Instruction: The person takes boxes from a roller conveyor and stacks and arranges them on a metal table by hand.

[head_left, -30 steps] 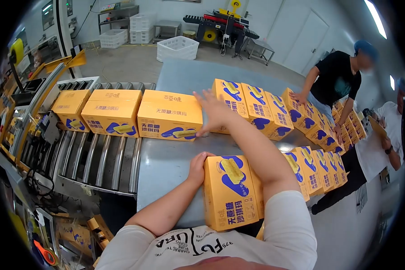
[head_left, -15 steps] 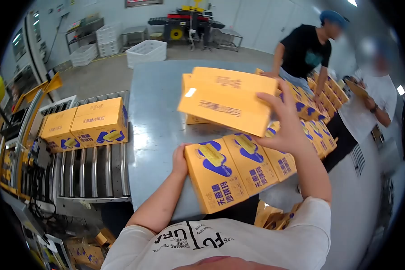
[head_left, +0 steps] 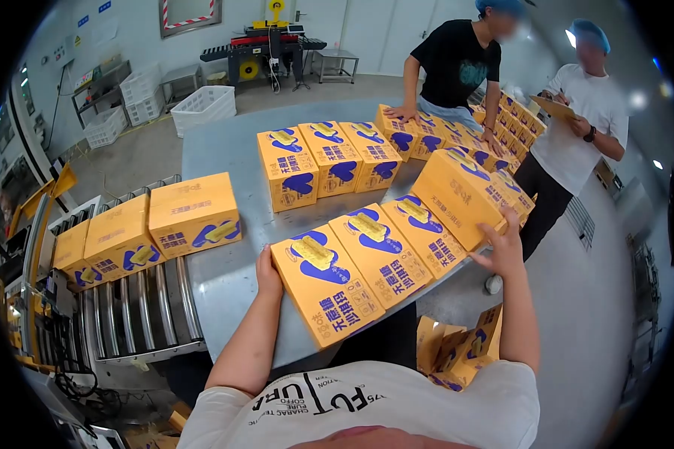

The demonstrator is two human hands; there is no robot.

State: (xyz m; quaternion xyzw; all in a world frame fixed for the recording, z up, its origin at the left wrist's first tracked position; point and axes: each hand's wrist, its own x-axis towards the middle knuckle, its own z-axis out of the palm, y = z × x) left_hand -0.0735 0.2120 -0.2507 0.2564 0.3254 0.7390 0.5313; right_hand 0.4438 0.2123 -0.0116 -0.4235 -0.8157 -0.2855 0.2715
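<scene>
In front of me, a slanted row of yellow cartons [head_left: 378, 254] with blue and purple print lies along the table's near edge. My left hand [head_left: 269, 275] rests flat against the outer side of the leftmost carton, its fingers partly hidden. At the row's right end, my right hand [head_left: 503, 251] grips the lower side of a tilted yellow carton [head_left: 460, 198], thumb apart from the fingers. That carton leans beside the row, its printed panel facing up and away. Behind the row, a group of three yellow cartons [head_left: 328, 161] stands on the metal table [head_left: 236, 299].
On the left, more cartons [head_left: 191, 206] sit on a roller conveyor [head_left: 146, 307]. Across the table, a person in black [head_left: 460, 67] touches another line of cartons [head_left: 434, 138]. Someone in white [head_left: 588, 112] holds a clipboard [head_left: 554, 107]. An open cardboard box [head_left: 464, 348] stands below the edge.
My right hand has brought its carton down rightward to the row's end, turning it. The three cartons behind now show fully. Another carton appears on the conveyor. My view has shifted.
</scene>
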